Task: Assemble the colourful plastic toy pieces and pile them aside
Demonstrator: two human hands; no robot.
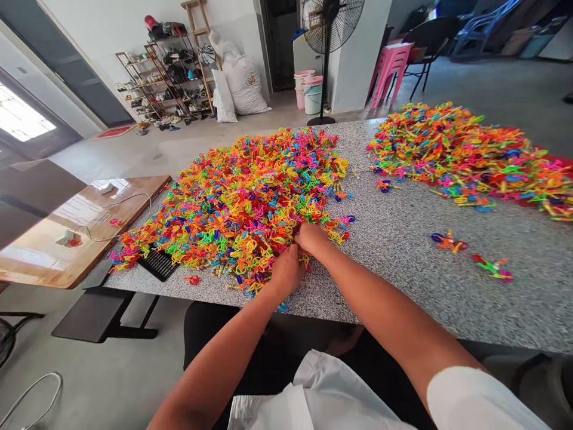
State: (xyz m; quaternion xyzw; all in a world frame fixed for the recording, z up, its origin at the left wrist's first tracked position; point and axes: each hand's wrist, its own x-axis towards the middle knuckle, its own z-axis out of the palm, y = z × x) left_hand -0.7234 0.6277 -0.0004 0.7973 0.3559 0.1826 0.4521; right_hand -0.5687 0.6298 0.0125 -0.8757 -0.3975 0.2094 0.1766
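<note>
A large heap of small looped plastic pieces (250, 197) in bright colours covers the left half of the speckled stone table (380, 257). At the heap's near right edge, my left hand (287, 272) is closed, its fingers curled in among the pieces. Just beyond it and to the right, my right hand (312, 239) is also closed, knuckles up and fingertips turned toward the left hand. The two hands nearly touch. Whatever lies between their fingers is hidden by the hands and the surrounding pieces.
A second heap (465, 155) of similar pieces lies at the table's right rear. Small clusters (450, 242) lie right of my hands. A black slotted tray (159, 263) sits partly under the heap's left edge. Left stands a wooden board (80, 221); a fan (329, 60) stands behind.
</note>
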